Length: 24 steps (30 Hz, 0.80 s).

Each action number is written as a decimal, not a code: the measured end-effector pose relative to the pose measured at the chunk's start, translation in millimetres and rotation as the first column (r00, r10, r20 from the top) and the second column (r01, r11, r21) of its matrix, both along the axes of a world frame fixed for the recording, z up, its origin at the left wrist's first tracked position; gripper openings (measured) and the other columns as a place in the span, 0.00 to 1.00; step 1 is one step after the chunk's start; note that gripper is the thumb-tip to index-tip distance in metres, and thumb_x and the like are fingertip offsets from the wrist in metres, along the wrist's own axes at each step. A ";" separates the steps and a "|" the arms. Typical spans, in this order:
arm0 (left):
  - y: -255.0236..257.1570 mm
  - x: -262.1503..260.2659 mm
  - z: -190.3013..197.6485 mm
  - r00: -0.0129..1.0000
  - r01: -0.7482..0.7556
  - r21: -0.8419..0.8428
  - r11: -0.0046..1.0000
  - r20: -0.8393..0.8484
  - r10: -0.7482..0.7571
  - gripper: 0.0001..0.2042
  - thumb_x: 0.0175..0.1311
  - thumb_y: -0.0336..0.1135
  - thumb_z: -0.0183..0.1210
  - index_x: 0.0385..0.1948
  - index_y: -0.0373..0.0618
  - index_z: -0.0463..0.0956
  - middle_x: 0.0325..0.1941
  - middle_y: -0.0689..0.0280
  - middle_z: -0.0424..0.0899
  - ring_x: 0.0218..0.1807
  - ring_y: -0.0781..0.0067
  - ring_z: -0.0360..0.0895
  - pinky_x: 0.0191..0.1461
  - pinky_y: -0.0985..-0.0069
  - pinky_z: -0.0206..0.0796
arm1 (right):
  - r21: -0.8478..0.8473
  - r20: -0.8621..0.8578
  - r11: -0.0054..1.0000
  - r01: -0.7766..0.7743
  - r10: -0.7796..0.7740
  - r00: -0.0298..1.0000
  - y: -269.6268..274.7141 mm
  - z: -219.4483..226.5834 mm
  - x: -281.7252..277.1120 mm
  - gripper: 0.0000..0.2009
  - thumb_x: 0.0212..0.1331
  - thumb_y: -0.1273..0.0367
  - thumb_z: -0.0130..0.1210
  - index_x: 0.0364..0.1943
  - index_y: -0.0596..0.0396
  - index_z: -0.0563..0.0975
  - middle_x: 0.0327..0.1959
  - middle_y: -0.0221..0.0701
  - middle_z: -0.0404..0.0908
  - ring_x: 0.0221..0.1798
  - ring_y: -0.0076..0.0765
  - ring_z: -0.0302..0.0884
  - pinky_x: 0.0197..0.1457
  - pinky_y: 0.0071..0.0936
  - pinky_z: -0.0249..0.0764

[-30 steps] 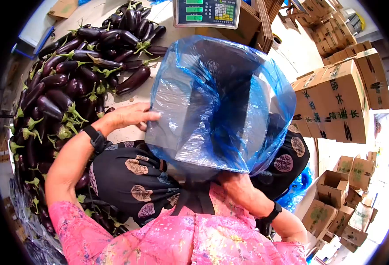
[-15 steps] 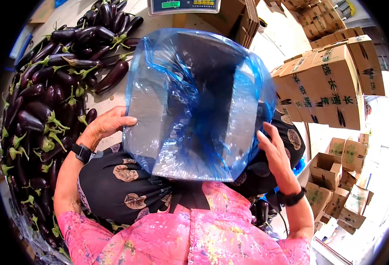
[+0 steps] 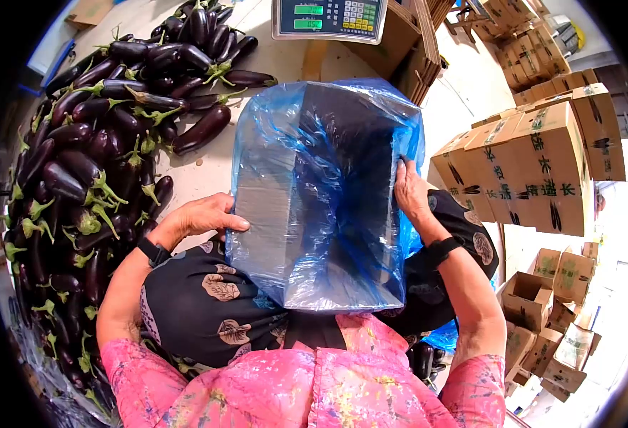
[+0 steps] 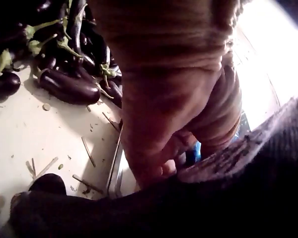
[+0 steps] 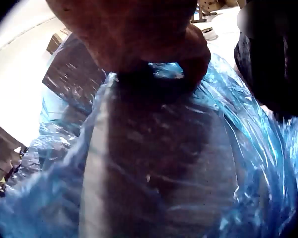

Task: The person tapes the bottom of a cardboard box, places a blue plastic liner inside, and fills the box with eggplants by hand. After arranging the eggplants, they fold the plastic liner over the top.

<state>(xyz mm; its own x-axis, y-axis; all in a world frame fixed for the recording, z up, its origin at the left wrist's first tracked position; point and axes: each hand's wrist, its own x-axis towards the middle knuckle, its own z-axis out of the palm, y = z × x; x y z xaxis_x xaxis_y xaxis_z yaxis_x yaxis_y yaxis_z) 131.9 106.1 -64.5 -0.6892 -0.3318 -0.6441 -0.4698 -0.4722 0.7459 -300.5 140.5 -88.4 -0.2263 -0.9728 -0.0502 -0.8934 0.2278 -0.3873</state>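
A box (image 3: 264,239) with a thin blue plastic bag (image 3: 328,171) drawn over its edges and down inside sits at the person's lap. My left hand (image 3: 203,215) grips the box's left edge, the thumb on top and the other fingers hidden beneath. On the opposite side my right hand (image 3: 412,189) holds the upper right edge through the bag. In the right wrist view, that hand (image 5: 134,39) is curled over the rim, with the film-covered side panel (image 5: 159,158) below. The left wrist view shows the left hand (image 4: 174,109) from close up, its fingertips mostly in shadow.
A large heap of eggplants (image 3: 78,178) covers the table's left side. A digital scale (image 3: 328,18) stands at the back, beside flattened cardboard (image 3: 424,50). Printed cartons (image 3: 528,171) are stacked at right, with smaller open boxes (image 3: 528,299) lower down.
My right hand has come up from below the box's near edge to its right side and now grips there. The left hand stays at the left edge. The bag sits closer around the box.
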 end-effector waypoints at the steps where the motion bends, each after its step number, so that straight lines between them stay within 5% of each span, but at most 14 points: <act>1: 0.4 1.6 -2.5 1.000 -0.001 0.003 1.000 -0.001 0.001 0.18 0.61 0.45 0.66 0.43 0.38 0.79 0.32 0.69 0.81 0.31 0.80 0.76 0.31 0.80 0.72 | 0.044 -0.018 0.998 0.038 -0.037 0.999 0.0 -0.1 -2.4 0.19 0.74 0.60 0.39 0.57 0.60 0.68 0.42 0.57 0.80 0.40 0.69 0.79 0.45 0.57 0.75; 2: 1.8 4.0 -4.6 1.000 -0.004 0.008 1.000 0.000 0.004 0.18 0.61 0.45 0.66 0.42 0.38 0.79 0.31 0.69 0.81 0.30 0.80 0.76 0.31 0.80 0.72 | 0.088 -0.035 0.993 0.076 -0.073 0.997 1.1 -0.7 -4.4 0.18 0.73 0.61 0.41 0.57 0.61 0.69 0.44 0.56 0.79 0.41 0.68 0.79 0.46 0.56 0.75; 4: 4.3 7.2 -4.9 1.000 -0.005 0.014 1.000 0.000 0.005 0.18 0.61 0.45 0.66 0.42 0.38 0.79 0.30 0.70 0.81 0.30 0.80 0.76 0.31 0.80 0.72 | -0.221 -0.103 0.972 -0.078 0.056 0.993 -1.1 26.5 -0.9 0.16 0.66 0.61 0.54 0.48 0.60 0.74 0.50 0.49 0.76 0.52 0.61 0.73 0.56 0.53 0.70; 6: 4.6 3.4 -3.9 1.000 -0.002 0.013 1.000 -0.012 0.003 0.18 0.61 0.45 0.65 0.42 0.37 0.79 0.29 0.70 0.81 0.29 0.80 0.76 0.30 0.80 0.71 | -0.468 -0.350 0.816 -0.340 0.182 0.919 -7.6 69.9 23.4 0.17 0.60 0.61 0.60 0.48 0.58 0.75 0.49 0.42 0.75 0.53 0.54 0.70 0.56 0.50 0.67; 9: 1.0 1.3 -6.5 1.000 0.013 0.008 1.000 -0.004 -0.013 0.19 0.61 0.46 0.66 0.42 0.38 0.80 0.30 0.70 0.81 0.30 0.80 0.76 0.31 0.80 0.71 | 0.065 -0.427 0.870 -0.488 0.466 0.775 -8.6 84.8 47.8 0.27 0.51 0.59 0.68 0.55 0.53 0.75 0.54 0.40 0.74 0.57 0.48 0.69 0.56 0.45 0.67; 12: 1.4 -0.3 1.0 1.000 0.026 -0.021 0.999 -0.013 -0.027 0.19 0.60 0.46 0.66 0.42 0.39 0.80 0.30 0.70 0.81 0.29 0.81 0.75 0.32 0.80 0.71 | 0.367 -0.697 0.789 -0.493 0.584 0.416 -18.4 30.9 59.7 0.10 0.53 0.63 0.61 0.39 0.47 0.84 0.43 0.32 0.80 0.54 0.39 0.72 0.50 0.38 0.66; 15: 2.5 -2.1 7.8 1.000 0.014 -0.041 0.999 0.001 -0.014 0.20 0.61 0.47 0.66 0.43 0.39 0.79 0.29 0.71 0.80 0.28 0.81 0.74 0.32 0.80 0.70 | 0.544 -0.585 0.719 -0.432 0.694 0.419 -28.3 9.3 72.1 0.07 0.56 0.66 0.56 0.32 0.45 0.86 0.36 0.28 0.83 0.48 0.37 0.77 0.47 0.37 0.66; 18: 6.8 0.4 5.8 1.000 -0.019 -0.072 0.997 -0.009 0.019 0.20 0.61 0.48 0.65 0.43 0.39 0.79 0.29 0.71 0.79 0.28 0.82 0.74 0.31 0.80 0.70 | 0.315 -0.637 0.690 -0.651 0.663 0.394 -26.8 -1.2 58.1 0.07 0.56 0.67 0.56 0.32 0.46 0.86 0.33 0.29 0.84 0.42 0.38 0.82 0.43 0.40 0.69; 19: 6.9 1.3 4.0 1.000 -0.011 -0.062 0.998 -0.012 0.010 0.20 0.61 0.48 0.66 0.43 0.39 0.79 0.29 0.71 0.79 0.28 0.82 0.74 0.31 0.80 0.69 | 0.438 -0.386 0.698 -0.566 0.715 0.583 -41.8 -3.3 61.1 0.08 0.57 0.70 0.53 0.33 0.53 0.83 0.35 0.41 0.84 0.43 0.50 0.83 0.42 0.48 0.73; 21: 6.5 -0.4 -0.2 1.000 0.014 -0.036 0.999 -0.022 -0.015 0.21 0.60 0.49 0.66 0.43 0.38 0.79 0.29 0.71 0.79 0.29 0.82 0.74 0.32 0.80 0.69 | 0.402 -0.071 0.715 -0.572 0.647 0.759 -51.5 -7.2 77.2 0.08 0.58 0.70 0.51 0.36 0.57 0.80 0.37 0.49 0.83 0.44 0.59 0.81 0.45 0.51 0.74; 24: 3.7 -6.1 1.2 0.999 0.049 -0.010 0.999 0.001 -0.049 0.23 0.59 0.49 0.67 0.44 0.36 0.79 0.32 0.69 0.80 0.33 0.78 0.75 0.36 0.78 0.70 | 0.121 0.207 0.815 -0.567 0.538 0.817 -61.0 -16.8 120.1 0.16 0.56 0.70 0.51 0.46 0.64 0.78 0.40 0.55 0.83 0.41 0.64 0.83 0.46 0.52 0.78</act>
